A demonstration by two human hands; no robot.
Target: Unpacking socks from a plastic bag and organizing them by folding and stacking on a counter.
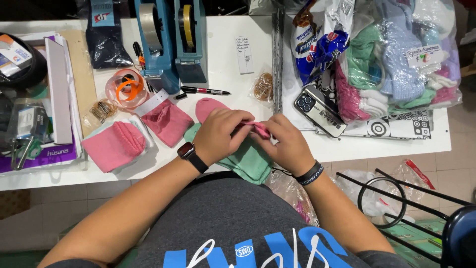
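Head view:
Bag: clear plastic bag (421, 64) at far right of the bench (223, 69), packed with folded socks in green, blue, pink and white.
Small bags: two little clear bags of rubber bands (263, 87), one mid-bench, one on the left.
Dispensers: two blue tape dispensers (173, 44) at the back, each with a roll loaded.
Pink sock (210, 108): near bench edge, centre, lying over a green sock (248, 161).
Fingers: left hand (220, 136) and right hand (287, 144) meet on the pink sock's near end; fingers together, pinched on the fabric between both thumbs.
Axis: pink sock runs from far-left toe to the hands. Green sock points at the person, end hanging over the edge.
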